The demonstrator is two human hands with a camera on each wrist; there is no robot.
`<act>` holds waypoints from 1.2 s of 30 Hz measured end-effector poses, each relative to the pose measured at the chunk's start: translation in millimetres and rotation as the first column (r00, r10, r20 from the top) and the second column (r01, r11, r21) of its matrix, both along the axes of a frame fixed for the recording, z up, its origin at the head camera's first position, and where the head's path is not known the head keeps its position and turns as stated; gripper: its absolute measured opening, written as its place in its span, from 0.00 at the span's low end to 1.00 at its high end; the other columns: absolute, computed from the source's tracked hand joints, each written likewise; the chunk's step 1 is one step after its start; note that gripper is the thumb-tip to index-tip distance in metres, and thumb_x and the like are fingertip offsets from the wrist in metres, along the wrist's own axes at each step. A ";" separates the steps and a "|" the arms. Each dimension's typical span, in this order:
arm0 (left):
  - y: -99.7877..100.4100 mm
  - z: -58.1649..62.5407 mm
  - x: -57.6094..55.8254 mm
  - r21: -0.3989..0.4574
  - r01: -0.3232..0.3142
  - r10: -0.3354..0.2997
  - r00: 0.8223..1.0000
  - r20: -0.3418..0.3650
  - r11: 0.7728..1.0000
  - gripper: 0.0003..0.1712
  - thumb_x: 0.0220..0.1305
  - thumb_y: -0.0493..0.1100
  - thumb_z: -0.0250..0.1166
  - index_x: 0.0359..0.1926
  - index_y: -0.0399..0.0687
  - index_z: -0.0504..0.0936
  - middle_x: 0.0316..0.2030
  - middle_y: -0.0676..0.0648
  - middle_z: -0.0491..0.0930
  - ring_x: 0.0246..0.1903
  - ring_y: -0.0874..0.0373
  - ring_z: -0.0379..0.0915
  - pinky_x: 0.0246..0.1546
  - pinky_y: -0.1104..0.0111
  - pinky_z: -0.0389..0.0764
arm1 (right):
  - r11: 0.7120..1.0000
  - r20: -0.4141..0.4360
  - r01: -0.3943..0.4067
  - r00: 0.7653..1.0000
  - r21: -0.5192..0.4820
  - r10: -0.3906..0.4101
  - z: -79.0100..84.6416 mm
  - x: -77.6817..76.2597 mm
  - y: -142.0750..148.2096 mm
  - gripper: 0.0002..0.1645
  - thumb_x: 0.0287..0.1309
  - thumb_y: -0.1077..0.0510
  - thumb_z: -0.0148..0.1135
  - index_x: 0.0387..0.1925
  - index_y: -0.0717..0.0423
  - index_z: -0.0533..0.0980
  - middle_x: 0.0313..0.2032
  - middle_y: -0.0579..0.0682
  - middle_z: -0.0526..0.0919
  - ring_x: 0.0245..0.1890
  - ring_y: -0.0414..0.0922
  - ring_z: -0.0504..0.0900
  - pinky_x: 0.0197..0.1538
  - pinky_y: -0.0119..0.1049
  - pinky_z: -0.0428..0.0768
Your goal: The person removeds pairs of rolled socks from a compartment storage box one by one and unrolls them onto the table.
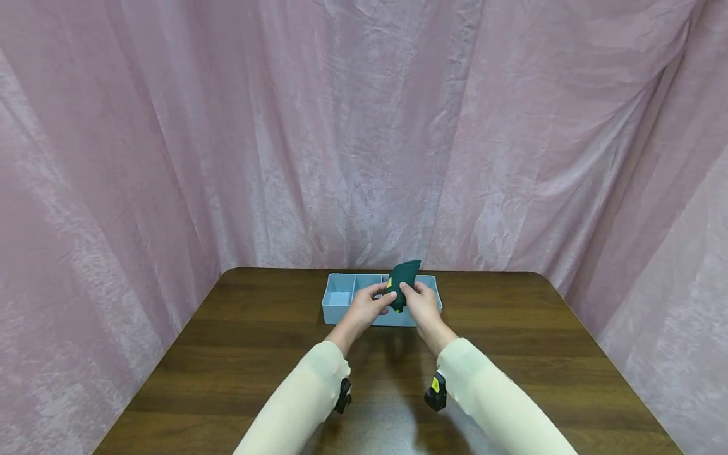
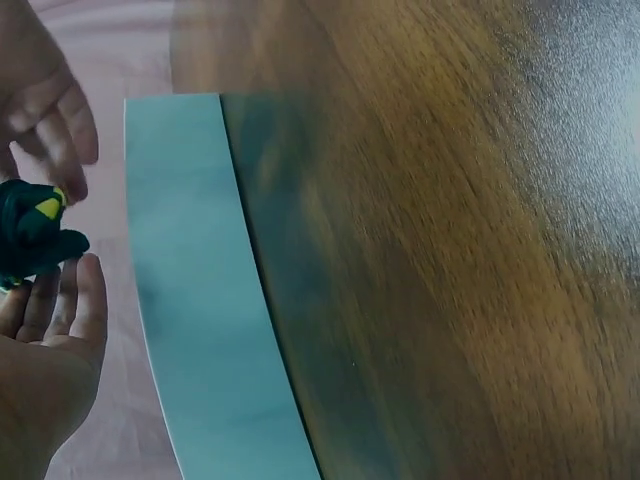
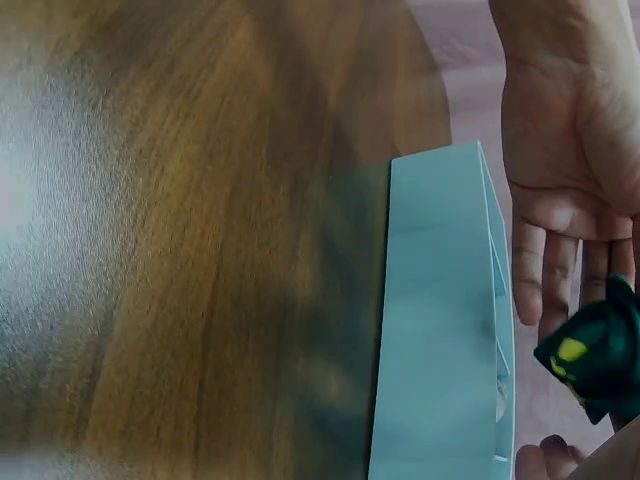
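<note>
Both hands hold a dark green sock (image 1: 404, 275) with ribbed knit and yellow patches, raised over a light blue divided box (image 1: 335, 315). My left hand (image 1: 365, 308) pinches its left edge between thumb and fingers. On the opposite side, my right hand (image 1: 423, 308) grips it with the thumb across the front. The sock's ribbed part points up and to the right. In the left wrist view, the bunched lower end of the sock (image 2: 30, 235) shows between the two hands. A yellow mark is visible on the sock (image 3: 598, 350) in the right wrist view too.
The box stands near the far edge of a brown wooden table (image 1: 244, 354); the hands and sock hide part of its compartments. A pink velvet curtain (image 1: 352, 126) hangs behind the table and along both sides. Small black wrist devices (image 1: 436, 392) sit by the sleeves.
</note>
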State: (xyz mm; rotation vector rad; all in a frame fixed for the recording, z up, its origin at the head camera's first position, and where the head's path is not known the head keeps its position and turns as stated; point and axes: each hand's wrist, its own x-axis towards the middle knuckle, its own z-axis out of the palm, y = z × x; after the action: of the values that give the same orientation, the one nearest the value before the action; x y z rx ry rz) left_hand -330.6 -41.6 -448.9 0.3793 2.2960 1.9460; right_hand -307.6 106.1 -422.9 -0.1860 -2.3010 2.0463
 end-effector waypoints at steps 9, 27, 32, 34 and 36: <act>-4.9 3.8 4.5 0.022 0.026 -0.026 1.000 0.012 0.999 0.27 0.69 0.43 0.65 0.65 0.39 0.74 0.55 0.39 0.78 0.46 0.51 0.80 0.46 0.58 0.82 | 0.996 0.106 0.011 0.994 -0.090 -0.001 -2.6 4.9 0.9 0.28 0.69 0.50 0.57 0.60 0.67 0.74 0.55 0.61 0.77 0.54 0.54 0.72 0.60 0.56 0.70; -20.2 -1.6 2.7 0.016 0.067 -0.069 0.990 0.120 0.998 0.30 0.65 0.43 0.67 0.65 0.38 0.73 0.48 0.39 0.78 0.40 0.52 0.80 0.45 0.50 0.82 | 0.991 -0.017 -0.068 0.997 0.119 0.070 -9.6 11.9 18.4 0.43 0.63 0.52 0.64 0.73 0.64 0.57 0.63 0.69 0.69 0.61 0.63 0.72 0.60 0.55 0.72; -24.8 -3.2 3.9 -0.018 0.099 -0.096 0.987 0.127 0.995 0.28 0.64 0.41 0.67 0.63 0.38 0.74 0.50 0.39 0.79 0.40 0.52 0.79 0.49 0.43 0.78 | 0.894 -0.193 -0.105 0.959 0.436 0.207 -3.1 10.8 33.6 0.43 0.62 0.54 0.67 0.75 0.55 0.59 0.68 0.66 0.63 0.64 0.64 0.69 0.61 0.58 0.70; -26.3 -2.7 4.6 -0.030 0.112 -0.107 0.986 0.128 0.993 0.27 0.64 0.41 0.67 0.62 0.38 0.75 0.49 0.39 0.79 0.39 0.52 0.80 0.49 0.43 0.77 | 0.844 -0.229 -0.129 0.931 0.520 0.284 -0.4 9.6 38.2 0.38 0.63 0.53 0.67 0.72 0.54 0.65 0.69 0.64 0.63 0.67 0.63 0.66 0.62 0.60 0.68; -27.4 -1.7 5.3 -0.047 0.133 -0.126 0.983 0.131 0.990 0.26 0.63 0.41 0.68 0.62 0.40 0.76 0.49 0.40 0.80 0.39 0.53 0.80 0.49 0.43 0.77 | 0.803 -0.245 -0.160 0.903 0.574 0.354 1.7 8.3 41.6 0.34 0.63 0.53 0.67 0.69 0.53 0.70 0.69 0.62 0.65 0.68 0.62 0.64 0.64 0.61 0.65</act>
State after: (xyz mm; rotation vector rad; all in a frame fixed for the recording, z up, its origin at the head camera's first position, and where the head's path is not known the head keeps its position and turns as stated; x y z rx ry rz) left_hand -325.3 -69.0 -450.6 0.3766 2.1823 1.7874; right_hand -299.3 147.8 -421.3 0.5043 -2.6504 1.2647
